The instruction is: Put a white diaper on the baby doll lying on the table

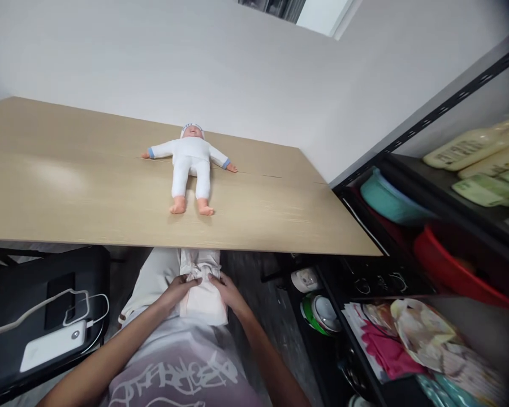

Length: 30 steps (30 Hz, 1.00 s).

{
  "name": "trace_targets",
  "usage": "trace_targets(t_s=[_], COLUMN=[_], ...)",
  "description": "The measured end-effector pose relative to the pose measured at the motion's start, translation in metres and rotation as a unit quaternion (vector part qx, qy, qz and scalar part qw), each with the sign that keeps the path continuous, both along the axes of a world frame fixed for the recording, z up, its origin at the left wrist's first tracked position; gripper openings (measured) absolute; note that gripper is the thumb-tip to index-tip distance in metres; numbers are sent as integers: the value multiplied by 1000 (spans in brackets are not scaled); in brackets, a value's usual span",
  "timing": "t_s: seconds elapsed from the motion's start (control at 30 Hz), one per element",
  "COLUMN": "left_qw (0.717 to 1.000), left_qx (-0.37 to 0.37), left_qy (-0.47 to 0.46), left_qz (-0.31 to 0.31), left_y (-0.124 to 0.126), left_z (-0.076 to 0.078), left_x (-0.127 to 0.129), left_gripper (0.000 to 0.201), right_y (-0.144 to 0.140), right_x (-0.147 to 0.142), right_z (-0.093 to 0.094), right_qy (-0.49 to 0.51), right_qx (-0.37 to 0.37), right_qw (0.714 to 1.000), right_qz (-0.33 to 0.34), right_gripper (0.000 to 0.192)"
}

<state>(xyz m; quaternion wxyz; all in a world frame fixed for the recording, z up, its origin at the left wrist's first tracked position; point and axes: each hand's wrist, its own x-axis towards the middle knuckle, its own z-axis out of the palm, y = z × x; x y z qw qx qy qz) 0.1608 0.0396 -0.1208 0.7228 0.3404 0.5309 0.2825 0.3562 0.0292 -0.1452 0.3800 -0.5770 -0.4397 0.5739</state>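
A pale pinkish-white diaper [203, 302] with gathered, ruffled edges lies over my lap, below the table's front edge. My left hand [183, 288] grips its left side, thumb on top. On the opposite side my right hand [224, 289] pinches it the same way, and the fingers beneath are partly hidden. The diaper's far end passes under the table edge. Beyond my hands, a baby doll [190, 152] in a white suit with blue cuffs and a cap lies on its back on the table, arms spread and feet toward me.
The wooden table [89, 198] stands against a white wall. To the left, a white power bank [53, 345] with a cable rests on a black chair [8, 305]. A black shelf on the right holds a teal basin [392, 198], a red basin [458, 268], bottles and cloths [390, 350].
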Motion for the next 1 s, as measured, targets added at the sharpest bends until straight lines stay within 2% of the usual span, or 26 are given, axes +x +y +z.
trace_targets(t_s=[0.1,0.2,0.23,0.3,0.43,0.57,0.67,0.77,0.87,0.93,1.0], left_qw=[997,991,989,987,980,979,980,981,979,978,975], left_qx=[61,127,137,148,154,141,132,127,141,159,184], left_qy=[-19,-40,-45,-41,-26,-35,-42,-28,-8,9,44], left_qz=[37,30,30,53,122,142,142,141,147,137,117], left_y=[-47,-94,-104,-113,-94,-60,-44,-40,-43,-46,-48], left_z=[45,87,96,107,103,91,85,76,65,58,54], left_x=[-11,-23,-26,-29,-30,-32,-36,-40,-40,-39,-38], left_gripper=[88,77,76,78,84,88,88,88,84,80,72], right_y=[-44,-87,-95,-100,-74,-42,-34,-34,-26,-10,14], right_x=[6,9,7,1,-20,-33,-31,-24,-22,-27,-36], right_z=[58,111,122,135,128,113,103,99,106,117,127], right_qy=[39,8,-7,-36,-61,-61,-149,-291,-357,-366,-369], right_qx=[66,117,129,149,167,174,175,225,323,381,418], right_qw=[997,992,990,987,984,983,973,928,869,846,830], right_qz=[29,47,48,41,13,-2,-1,-66,-117,-81,-10], right_gripper=[74,50,47,42,39,41,41,36,32,32,41])
